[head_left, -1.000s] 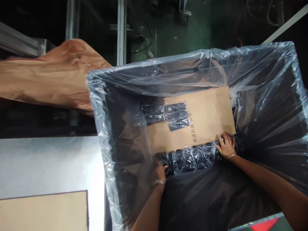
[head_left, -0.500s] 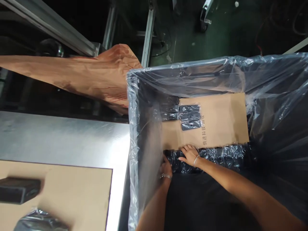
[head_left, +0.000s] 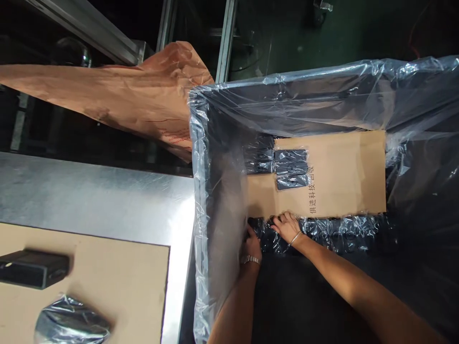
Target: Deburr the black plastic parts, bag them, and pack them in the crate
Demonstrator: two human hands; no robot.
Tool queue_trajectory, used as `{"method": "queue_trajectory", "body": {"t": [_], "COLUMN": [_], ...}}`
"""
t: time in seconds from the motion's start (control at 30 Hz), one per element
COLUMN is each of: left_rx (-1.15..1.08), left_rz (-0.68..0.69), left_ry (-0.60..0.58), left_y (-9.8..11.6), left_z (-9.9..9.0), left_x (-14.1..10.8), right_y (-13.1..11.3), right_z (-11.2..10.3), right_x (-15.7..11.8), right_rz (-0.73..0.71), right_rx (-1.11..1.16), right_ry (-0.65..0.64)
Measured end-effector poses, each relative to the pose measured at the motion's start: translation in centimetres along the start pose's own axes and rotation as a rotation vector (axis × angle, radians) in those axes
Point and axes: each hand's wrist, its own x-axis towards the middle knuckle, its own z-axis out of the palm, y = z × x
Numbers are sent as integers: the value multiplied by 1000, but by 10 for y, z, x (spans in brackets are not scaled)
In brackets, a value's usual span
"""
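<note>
Inside a plastic-lined bin (head_left: 201, 200), a row of plastic-wrapped black parts (head_left: 344, 234) runs along the near edge of a cardboard sheet (head_left: 344, 177). At the row's left end, my left hand (head_left: 253, 246) is closed on a wrapped black part (head_left: 266, 234), its fingers partly hidden. My right hand (head_left: 288, 227) grips from the other side with bent fingers over the top of the row. Several similar wrapped black blocks (head_left: 292, 168) lie on the sheet's far left, in two columns.
Left of the bin stands a metal table (head_left: 107, 191) with a cardboard sheet (head_left: 118, 272). On that sheet are a black hollow block (head_left: 36, 267) and a plastic-wrapped dark part (head_left: 71, 320). Brown paper (head_left: 143, 100) hangs beside the bin's far left corner, near metal frame posts (head_left: 225, 43).
The view has shifted slightly, and the bin's contents appear a little larger. My right hand's thumb has drawn in toward its fingers. Both hands stay at the row's left end.
</note>
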Motion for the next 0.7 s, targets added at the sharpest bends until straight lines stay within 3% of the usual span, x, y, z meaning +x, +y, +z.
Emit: {"method": "queue_trajectory", "body": {"t": [0.17, 0.33, 0.5, 0.7], "left_rx": [0, 16, 44, 50], "left_rz": [24, 20, 27, 40], "left_ry": [6, 24, 55, 114], "left_y": [2, -3, -9, -11], "left_z": [-5, 0, 7, 16], "left_x": [-1, 4, 7, 13], "right_y": [-18, -38, -34, -27], "right_z": [-13, -13, -14, -18], "right_x": [5, 28, 42, 37], "right_rz": [-12, -115, -147, -94], "right_rx": [1, 93, 140, 155], "right_ry": [58, 6, -101, -149]}}
